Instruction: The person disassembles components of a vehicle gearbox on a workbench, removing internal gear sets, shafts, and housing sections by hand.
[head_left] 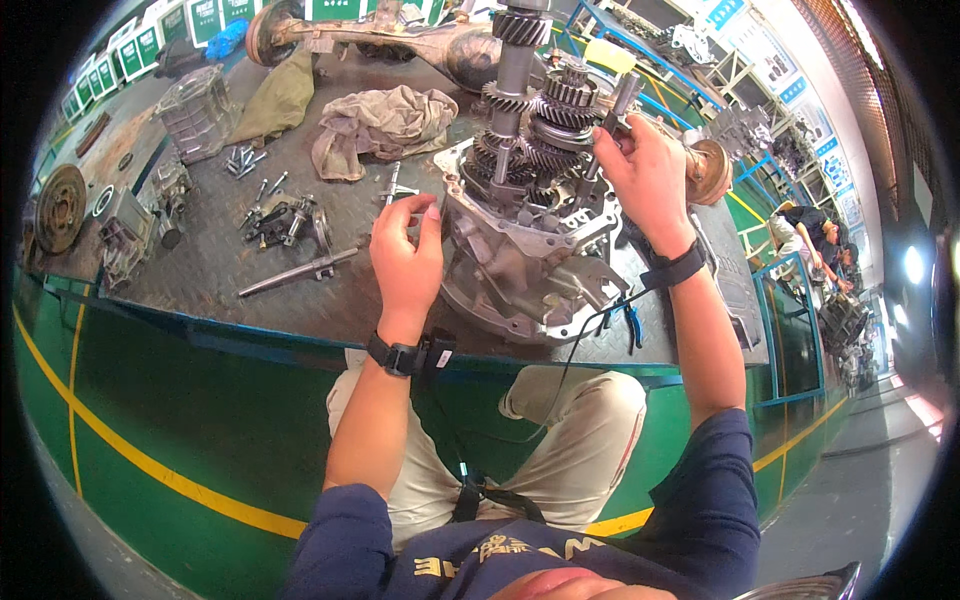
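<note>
A gearbox housing (540,285) of bare grey metal stands on the workbench in front of me. Two upright gear shafts rise from it: a taller one (512,75) on the left and a shorter gear stack (566,115) beside it. My right hand (648,180) pinches a slim metal rod (624,95) that stands slightly tilted at the right of the gears; its lower end runs down toward the housing. Just left of the housing rim is my left hand (408,250), fingers loosely bent, thumb apart, with nothing visible in it. A small metal part (393,183) lies beyond its fingertips.
Left on the workbench (330,310) lie a rod with a fork (300,275), bolts (243,160), small linkage parts (285,222) and metal casings (195,115). Behind are a crumpled rag (385,125) and an axle housing (400,42). Blue-handled pliers (634,325) lie near the front edge.
</note>
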